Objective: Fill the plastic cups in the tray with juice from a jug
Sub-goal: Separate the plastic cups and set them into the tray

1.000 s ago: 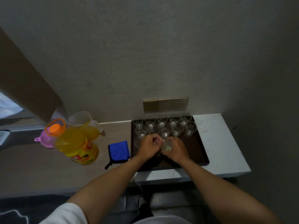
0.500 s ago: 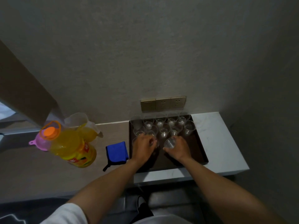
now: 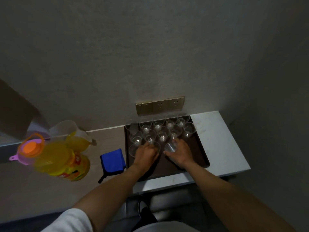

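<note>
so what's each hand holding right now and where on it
The right hand holds a small stack of clear cups by its side wall. The left hand rests on a cup in the tray; its grip cannot be told.

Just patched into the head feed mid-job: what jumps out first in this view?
The big yellow juice bottle with its orange cap, at the left on the counter, is brightest. Next, the clear cups crowding the far end of the dark tray, with the left hand and right hand on cups at its middle. A blue cloth lies between bottle and tray.
</note>
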`<state>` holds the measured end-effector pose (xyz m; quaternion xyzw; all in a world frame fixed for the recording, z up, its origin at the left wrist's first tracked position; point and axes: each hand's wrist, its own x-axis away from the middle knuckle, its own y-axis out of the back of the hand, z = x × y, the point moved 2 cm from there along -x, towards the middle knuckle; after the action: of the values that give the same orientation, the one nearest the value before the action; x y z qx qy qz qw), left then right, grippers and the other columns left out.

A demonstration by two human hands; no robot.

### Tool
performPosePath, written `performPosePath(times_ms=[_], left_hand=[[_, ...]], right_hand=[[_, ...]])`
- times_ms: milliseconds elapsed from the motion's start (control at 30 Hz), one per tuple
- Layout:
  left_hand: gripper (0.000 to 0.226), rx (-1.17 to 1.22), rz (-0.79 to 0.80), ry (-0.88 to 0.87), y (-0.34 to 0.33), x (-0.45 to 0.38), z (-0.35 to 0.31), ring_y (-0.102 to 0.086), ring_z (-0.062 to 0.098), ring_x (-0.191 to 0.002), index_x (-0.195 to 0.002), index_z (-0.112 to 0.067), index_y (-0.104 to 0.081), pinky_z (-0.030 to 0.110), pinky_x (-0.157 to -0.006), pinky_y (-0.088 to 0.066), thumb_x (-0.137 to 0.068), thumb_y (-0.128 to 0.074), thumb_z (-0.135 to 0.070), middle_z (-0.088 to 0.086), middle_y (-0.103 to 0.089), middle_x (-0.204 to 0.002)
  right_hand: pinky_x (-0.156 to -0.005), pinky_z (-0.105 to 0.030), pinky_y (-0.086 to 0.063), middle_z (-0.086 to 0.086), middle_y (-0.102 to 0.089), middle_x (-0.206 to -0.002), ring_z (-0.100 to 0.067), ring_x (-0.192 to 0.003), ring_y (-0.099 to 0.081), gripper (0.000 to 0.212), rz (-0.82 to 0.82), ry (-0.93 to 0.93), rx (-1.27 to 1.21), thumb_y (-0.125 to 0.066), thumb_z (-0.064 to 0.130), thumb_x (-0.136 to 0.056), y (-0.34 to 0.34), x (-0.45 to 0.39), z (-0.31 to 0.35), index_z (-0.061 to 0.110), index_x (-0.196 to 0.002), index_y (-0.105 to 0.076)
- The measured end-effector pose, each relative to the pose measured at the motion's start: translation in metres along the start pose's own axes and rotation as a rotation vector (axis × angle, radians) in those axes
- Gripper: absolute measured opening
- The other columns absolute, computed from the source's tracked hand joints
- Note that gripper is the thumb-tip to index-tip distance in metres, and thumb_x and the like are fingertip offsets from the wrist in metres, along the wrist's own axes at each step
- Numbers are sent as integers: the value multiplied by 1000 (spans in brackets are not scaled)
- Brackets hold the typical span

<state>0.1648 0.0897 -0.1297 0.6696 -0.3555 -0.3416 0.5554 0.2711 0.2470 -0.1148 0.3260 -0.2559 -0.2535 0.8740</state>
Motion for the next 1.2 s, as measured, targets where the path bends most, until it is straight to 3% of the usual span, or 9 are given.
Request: performPosePath(times_ms=[233,433,667,867,1000,1200], left_hand=[[13,-6,46,18,-3,-5,4,-65,23,-102,-96,-17,-75,38,-74,-56,-85,-72,-23,5,-72,-106],[13,21,59,24,2,-4,3,-62,22,-103,-92,-20,-71,39,-79,-55,-84,-68,-29,3,-71,-105],[31,53,21,80,5,-3,5,-57,17,-104,-106,-26,-64,35,-84,-48,-82,-67,-46,-4,-67,-110],[37,175,-22,-136,16,-6,-9,-51,13,-109,-124,-24,-59,30,-90,-47,-91,-65,-39,-5,-57,-121],[21,214,-72,-240,22,-6,-20,-52,14,-100,-114,-22,-69,31,-81,-47,-95,-63,-28,-4,-58,-117],[16,218,-26,-292,21,-6,-26,-49,11,-96,-107,-29,-72,34,-81,-46,-98,-61,-34,-11,-64,-113]], right_hand=[[-99,-36,-52,-5,-60,-128,-22,-118,-58,76,9,-1,8,-91,47,-69,0,-8,-1,15,-131,-61],[-97,-38,-53,-4,-60,-129,-23,-119,-58,74,14,-2,0,-91,47,-69,-2,-10,0,19,-130,-61],[-102,-36,-50,-5,-57,-136,-24,-125,-55,77,29,13,-13,-91,45,-70,2,-9,0,17,-135,-58],[-92,-33,-54,0,-64,-121,-19,-108,-63,70,15,50,-52,-94,45,-62,5,-6,3,18,-120,-65],[-87,-32,-54,0,-62,-111,-17,-100,-63,59,37,101,-90,-92,27,-66,7,-1,7,13,-117,-66],[-92,-23,-43,2,-55,-123,-13,-111,-54,84,155,114,-121,-98,29,-63,8,2,-5,11,-134,-57]])
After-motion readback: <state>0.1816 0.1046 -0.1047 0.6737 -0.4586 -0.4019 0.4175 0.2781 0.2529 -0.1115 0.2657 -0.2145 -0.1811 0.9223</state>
